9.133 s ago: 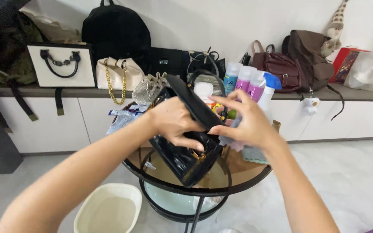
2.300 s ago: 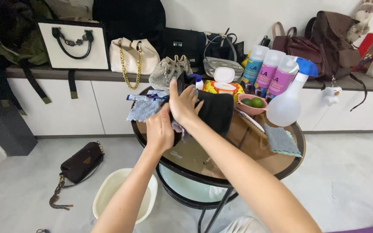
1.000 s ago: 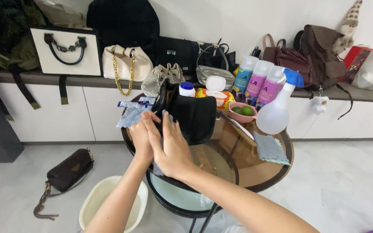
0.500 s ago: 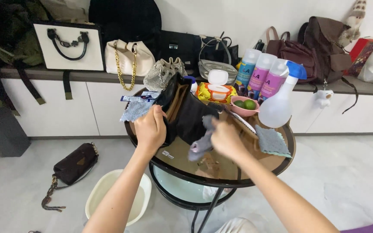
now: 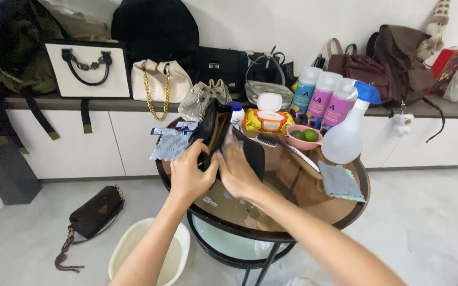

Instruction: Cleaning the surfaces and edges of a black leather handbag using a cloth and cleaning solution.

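Left hand [image 5: 191,172] grips a glossy black handbag [image 5: 223,139] at frame centre; right hand [image 5: 239,168] lies spread, pressing its flat flap, above the round glass table [image 5: 314,204].

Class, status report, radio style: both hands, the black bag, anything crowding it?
Left hand grips black bag on table. Right hand flat against its side. Blue cloth and brush close beside.

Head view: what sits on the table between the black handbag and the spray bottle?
In the head view, a brush and a pink bowl of limes lie between the black handbag and the spray bottle.
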